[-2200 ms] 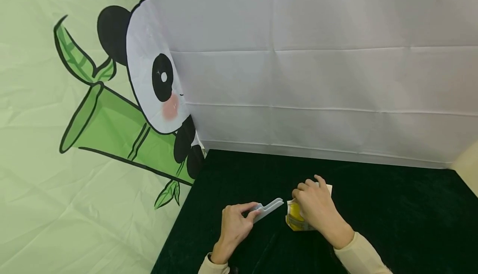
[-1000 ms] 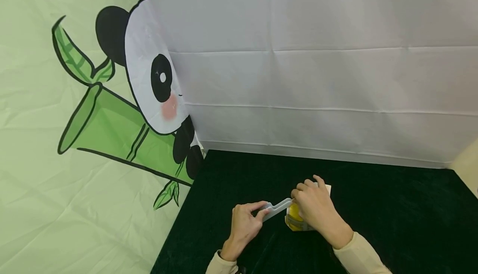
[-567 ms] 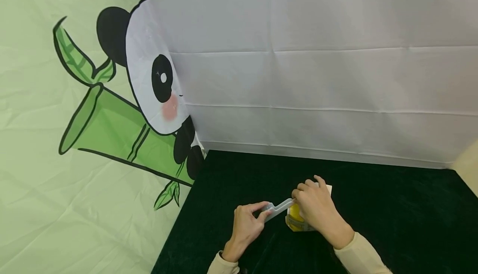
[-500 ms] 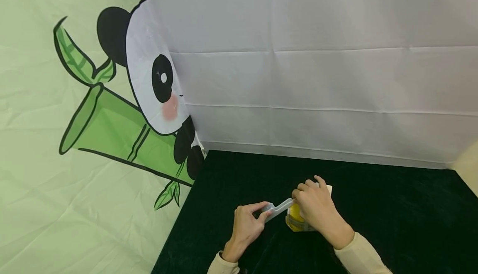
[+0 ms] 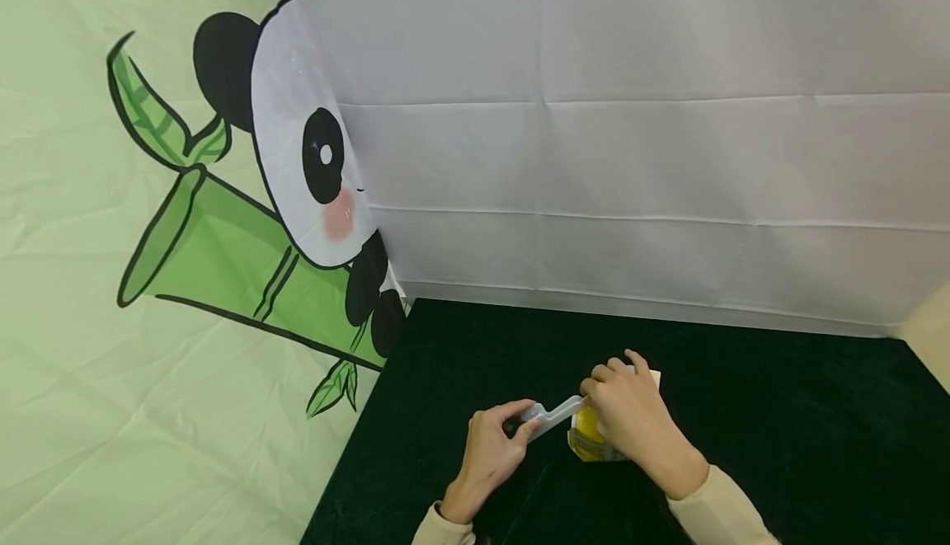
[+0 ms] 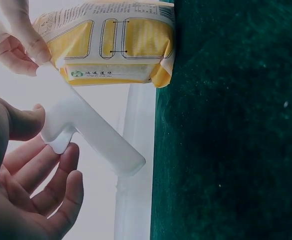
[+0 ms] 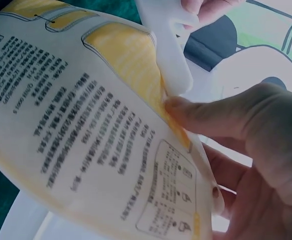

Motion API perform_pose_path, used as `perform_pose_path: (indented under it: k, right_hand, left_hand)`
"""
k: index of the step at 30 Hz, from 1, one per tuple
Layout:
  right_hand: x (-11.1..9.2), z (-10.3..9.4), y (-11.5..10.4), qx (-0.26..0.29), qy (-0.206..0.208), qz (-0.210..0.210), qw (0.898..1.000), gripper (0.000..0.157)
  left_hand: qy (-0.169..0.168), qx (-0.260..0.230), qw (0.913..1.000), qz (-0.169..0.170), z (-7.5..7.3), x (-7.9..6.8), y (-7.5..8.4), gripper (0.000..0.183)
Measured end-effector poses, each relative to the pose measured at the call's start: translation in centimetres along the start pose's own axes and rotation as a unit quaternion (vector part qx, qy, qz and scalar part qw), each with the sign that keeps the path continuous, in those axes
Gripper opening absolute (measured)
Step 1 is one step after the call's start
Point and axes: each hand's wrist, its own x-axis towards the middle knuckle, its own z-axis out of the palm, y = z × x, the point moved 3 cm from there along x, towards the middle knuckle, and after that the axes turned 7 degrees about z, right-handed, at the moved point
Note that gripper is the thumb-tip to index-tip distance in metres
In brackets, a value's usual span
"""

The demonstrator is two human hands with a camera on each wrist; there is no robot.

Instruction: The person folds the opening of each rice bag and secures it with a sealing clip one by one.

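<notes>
A long white plastic bag clip (image 5: pixel 555 417) is pinched between the thumb and fingers of my left hand (image 5: pixel 490 453). Its far end reaches the top edge of a yellow and white printed packet (image 5: pixel 588 434), right beside my right thumb. With my right hand (image 5: pixel 637 413) I grip the packet's upper part, thumb on one face and fingers behind it. In the right wrist view the clip (image 7: pixel 173 60) lies along the packet's edge just above the thumb (image 7: pixel 205 112). The left wrist view shows the clip's side tab against my left fingers (image 6: pixel 48 165); the packet's far side is hidden.
Dark green cloth (image 5: pixel 787 429) covers the table beneath both hands. A pale grey-white curtain (image 5: pixel 631 157) hangs behind its back edge. On the left stands a light green sheet (image 5: pixel 67 380) with a panda and bamboo print.
My left hand has brought the clip rightward, from a gap beside the packet to its edge near my right thumb. Over the last half second little moves; the right hand keeps its grip.
</notes>
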Motion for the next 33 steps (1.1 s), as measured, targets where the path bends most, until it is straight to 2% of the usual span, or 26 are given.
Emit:
perform_pose_path:
  k: [7,13,20,28,33]
  right_hand:
    - [-0.2,-1.4,0.8,0.015,0.039,0.003,0.999,0.022]
    - [-0.6,-2.1,2.4,0.034,0.034,0.026,0.999,0.048]
    - [-1.3,-2.3,3.9,0.073,0.029,0.053,0.996,0.056]
    - [-2.1,-1.8,5.3,0.141,0.021,0.096,0.985,0.06]
    - [-2.8,-1.0,6.2,0.191,0.023,0.127,0.973,0.072]
  left_hand:
    - [0.002,0.011,0.9999,0.002,0.0,0.0,-0.1,0.025]
    - [-0.002,0.01,0.9999,-0.004,0.0,0.0,-0.4,0.027]
    - [-0.005,0.014,0.9999,0.001,0.1,0.0,-0.4,0.028]
    - [-0.008,0.011,0.9999,-0.001,0.1,-0.1,-0.5,0.028]
    - [-0.006,0.006,1.0,-0.001,0.1,-0.1,-0.6,0.028]
